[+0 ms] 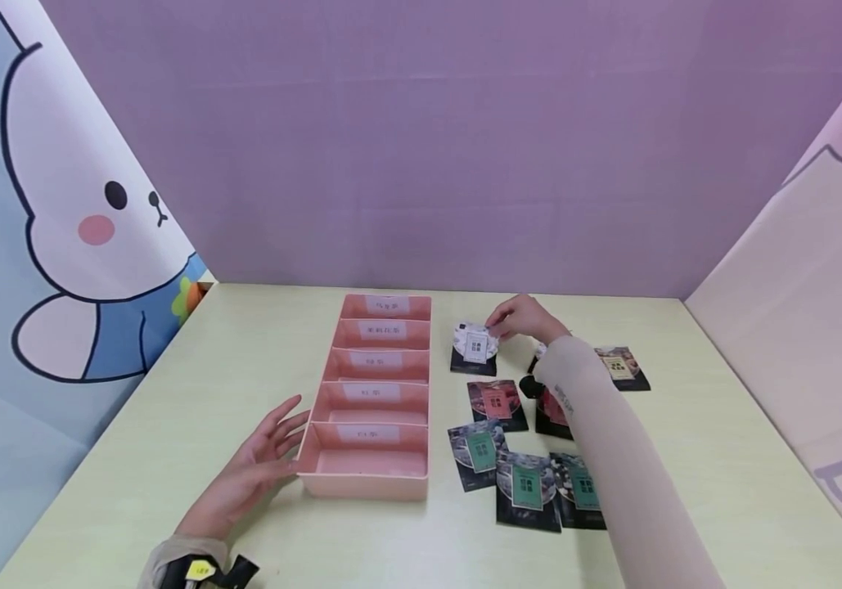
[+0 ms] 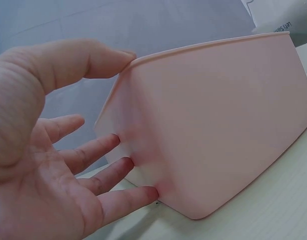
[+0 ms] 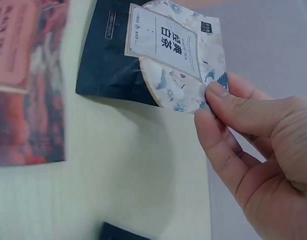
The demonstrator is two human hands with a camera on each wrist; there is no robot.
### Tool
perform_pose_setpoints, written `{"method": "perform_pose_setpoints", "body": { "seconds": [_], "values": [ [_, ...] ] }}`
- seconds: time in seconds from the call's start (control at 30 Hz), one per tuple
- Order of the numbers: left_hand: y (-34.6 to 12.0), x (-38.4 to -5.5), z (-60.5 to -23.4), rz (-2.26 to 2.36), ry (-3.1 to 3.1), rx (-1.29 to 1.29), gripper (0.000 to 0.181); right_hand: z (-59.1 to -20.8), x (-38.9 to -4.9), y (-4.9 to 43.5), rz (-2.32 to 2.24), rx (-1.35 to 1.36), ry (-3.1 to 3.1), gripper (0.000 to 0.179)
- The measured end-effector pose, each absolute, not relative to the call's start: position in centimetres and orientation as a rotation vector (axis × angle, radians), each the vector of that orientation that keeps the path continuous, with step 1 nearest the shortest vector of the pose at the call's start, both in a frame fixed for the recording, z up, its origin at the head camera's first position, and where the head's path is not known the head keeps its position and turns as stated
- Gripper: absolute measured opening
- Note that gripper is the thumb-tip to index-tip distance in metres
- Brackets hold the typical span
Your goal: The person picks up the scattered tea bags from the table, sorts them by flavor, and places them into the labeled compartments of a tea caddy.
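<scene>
My right hand (image 1: 527, 317) pinches a corner of a white and dark tea packet (image 3: 163, 42) between thumb and fingers. In the right wrist view the packet is tilted, with a shadow on the table below it. At the front left corner of a pink divided box (image 1: 363, 487) is my left hand (image 1: 262, 462), its fingers spread. Up close in the left wrist view, the thumb touches the box's rim and the fingertips (image 2: 151, 194) meet its side. The box's compartments run front to back, each with a white label.
Right of the box lie red tea packets (image 1: 497, 402), several green-labelled packets (image 1: 527, 491) and a cream-labelled packet (image 1: 623, 368). My right forearm (image 1: 619, 466) covers part of this group. A purple backdrop (image 1: 450, 164) rises behind the table.
</scene>
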State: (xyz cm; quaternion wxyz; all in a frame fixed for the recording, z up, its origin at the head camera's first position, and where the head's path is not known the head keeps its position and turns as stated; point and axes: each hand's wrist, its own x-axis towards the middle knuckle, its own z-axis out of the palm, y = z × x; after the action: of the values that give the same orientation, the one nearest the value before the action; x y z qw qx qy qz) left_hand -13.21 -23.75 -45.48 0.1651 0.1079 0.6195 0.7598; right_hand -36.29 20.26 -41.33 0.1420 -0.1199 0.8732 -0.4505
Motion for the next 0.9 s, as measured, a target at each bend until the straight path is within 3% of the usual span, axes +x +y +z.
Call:
{"method": "perform_pose_setpoints", "body": {
  "seconds": [0.9],
  "values": [
    [-23.2, -13.2, -45.4, 2.130, 1.801, 0.235, 0.087, -36.1, -35.3, 18.6, -1.411, -0.314, 2.488, 0.018]
  ]
}}
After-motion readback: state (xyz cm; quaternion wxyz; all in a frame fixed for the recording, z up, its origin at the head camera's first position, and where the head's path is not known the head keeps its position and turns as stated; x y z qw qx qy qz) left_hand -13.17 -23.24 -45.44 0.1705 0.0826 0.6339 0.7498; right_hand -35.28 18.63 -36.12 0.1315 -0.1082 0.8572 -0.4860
